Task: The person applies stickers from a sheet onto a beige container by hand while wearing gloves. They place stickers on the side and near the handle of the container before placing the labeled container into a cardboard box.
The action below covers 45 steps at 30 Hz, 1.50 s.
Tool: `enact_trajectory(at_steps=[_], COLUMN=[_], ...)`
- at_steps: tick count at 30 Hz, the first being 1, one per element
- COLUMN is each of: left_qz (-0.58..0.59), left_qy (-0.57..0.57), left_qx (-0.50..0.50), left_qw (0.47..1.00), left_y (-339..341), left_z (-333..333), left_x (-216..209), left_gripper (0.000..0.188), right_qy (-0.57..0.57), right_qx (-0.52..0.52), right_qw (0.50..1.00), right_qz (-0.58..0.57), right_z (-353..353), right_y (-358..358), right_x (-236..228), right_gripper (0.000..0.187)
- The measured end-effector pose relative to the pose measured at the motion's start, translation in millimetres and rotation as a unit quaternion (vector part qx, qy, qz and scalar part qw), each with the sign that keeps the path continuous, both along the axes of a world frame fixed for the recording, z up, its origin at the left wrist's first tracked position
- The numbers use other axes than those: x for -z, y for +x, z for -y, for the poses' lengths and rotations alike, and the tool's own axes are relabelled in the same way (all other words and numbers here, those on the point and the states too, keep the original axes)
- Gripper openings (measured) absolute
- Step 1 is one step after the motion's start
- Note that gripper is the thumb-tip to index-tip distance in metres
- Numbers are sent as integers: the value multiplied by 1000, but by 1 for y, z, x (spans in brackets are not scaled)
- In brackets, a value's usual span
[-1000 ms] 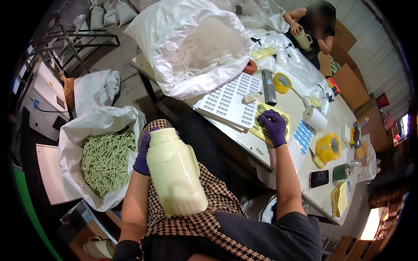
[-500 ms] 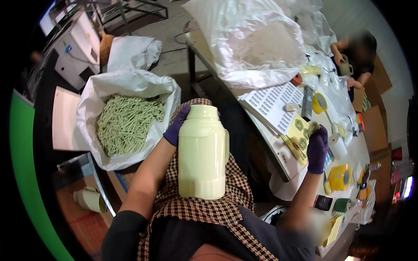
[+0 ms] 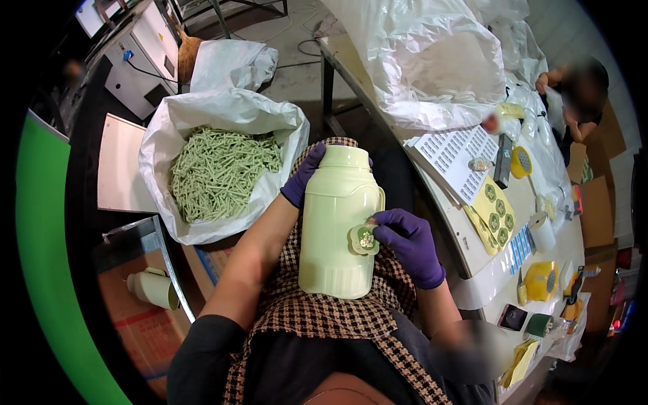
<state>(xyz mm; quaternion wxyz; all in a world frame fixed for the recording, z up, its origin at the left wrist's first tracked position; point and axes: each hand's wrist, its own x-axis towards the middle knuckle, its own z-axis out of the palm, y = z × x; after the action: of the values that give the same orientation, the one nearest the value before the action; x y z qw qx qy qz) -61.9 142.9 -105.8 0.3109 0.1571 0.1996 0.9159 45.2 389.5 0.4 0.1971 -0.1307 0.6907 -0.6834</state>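
On my lap stands a pale yellow-green vacuum jug (image 3: 336,229) with a side handle, tipped slightly toward me. My left hand (image 3: 305,177), in a purple glove, grips it near its neck; some of the fingers are hidden behind it. My right hand (image 3: 413,248), also gloved, pinches the edge of a scalloped green sticker (image 3: 364,239) with a pale flower pattern. The sticker is over the jug's front, near the handle's lower end; whether it touches the surface I cannot tell. Similar stickers fill a yellow sheet (image 3: 496,214) on the table to the right.
A white sack (image 3: 223,101) of thin green pieces stands at my left, beside a box holding another pale jug (image 3: 152,288). The worktable (image 3: 466,236) carries a large plastic bag (image 3: 432,74), label sheets (image 3: 453,156), a phone (image 3: 513,317) and tape rolls. Another person (image 3: 580,101) sits at the far right.
My right hand has come from the sticker sheet on the table to the jug's front, with a green sticker in its fingers. My left hand still grips the jug.
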Motion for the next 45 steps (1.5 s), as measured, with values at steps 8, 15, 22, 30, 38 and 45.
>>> enact_trajectory(at_steps=[8,15,22,30,38,45], left_qz=[40,49,56,-204,-278,-339], left_qy=[8,14,-127,-448,-661,-682], left_qx=[15,39,-57,-329,-212,-257], left_qw=[999,998,989,806,664,595], left_y=[2,3,5,30,20,-20], left_z=[-4,-1,9,19,-11,-33], left_x=[1,2,20,10,-129,-52], left_gripper=[98,99,62,35,33,36], right_qy=[114,179,333,223,279,579], right_qx=[46,24,-37,2,186,298], right_qw=[986,838,836,888,918,752], right_qz=[-112,-516,-435,-402,-213,-102], right_z=[7,-10,9,9,-117,-181], right_y=[2,26,50,54,10,-183], right_x=[0,22,11,42,5,20], right_gripper=[47,71,89,107,30,79])
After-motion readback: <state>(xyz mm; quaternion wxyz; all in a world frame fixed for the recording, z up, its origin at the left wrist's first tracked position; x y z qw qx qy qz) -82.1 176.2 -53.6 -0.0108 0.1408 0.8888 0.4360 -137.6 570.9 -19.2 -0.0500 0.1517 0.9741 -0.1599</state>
